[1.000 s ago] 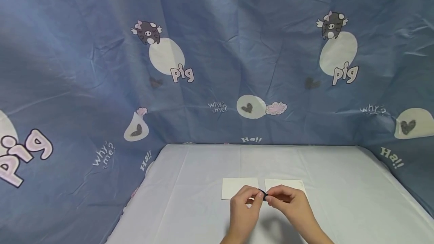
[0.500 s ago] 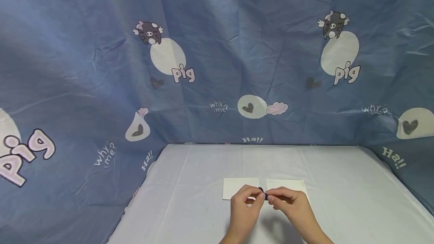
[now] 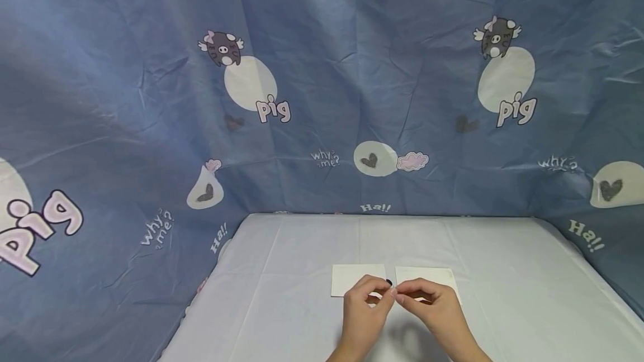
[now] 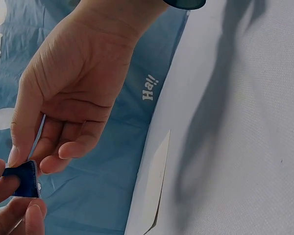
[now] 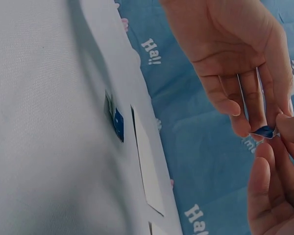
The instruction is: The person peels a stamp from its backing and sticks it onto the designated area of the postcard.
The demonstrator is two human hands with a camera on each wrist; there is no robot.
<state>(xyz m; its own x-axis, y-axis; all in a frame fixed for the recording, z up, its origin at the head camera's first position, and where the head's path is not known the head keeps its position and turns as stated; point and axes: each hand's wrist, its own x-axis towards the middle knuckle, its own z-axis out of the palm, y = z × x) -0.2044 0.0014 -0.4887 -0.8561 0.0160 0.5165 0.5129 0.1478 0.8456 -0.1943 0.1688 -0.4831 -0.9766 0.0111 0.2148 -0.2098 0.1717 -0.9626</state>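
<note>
Blue piece (image 4: 27, 180) pinched over a white-covered table (image 3: 284, 292)

Thumb and fingers of the left hand (image 3: 363, 307) gripped the blue piece from its left, those of the right hand (image 3: 434, 305) from its right; below and beyond the piece lay a left card (image 3: 351, 277) and a right card (image 3: 443, 276), both white, a narrow gap between; a second blue item (image 5: 118, 125), grey-green alongside, lay below the piece, near one card; soft shadows (image 3: 411, 338) fell nearer the wearer than the piece; faint creases ran across the cloth around it; farthest beyond, creased blue fabric (image 3: 312, 71) rose, printed with winged pigs, hearts and "Ha!!", closing in both sides.
</note>
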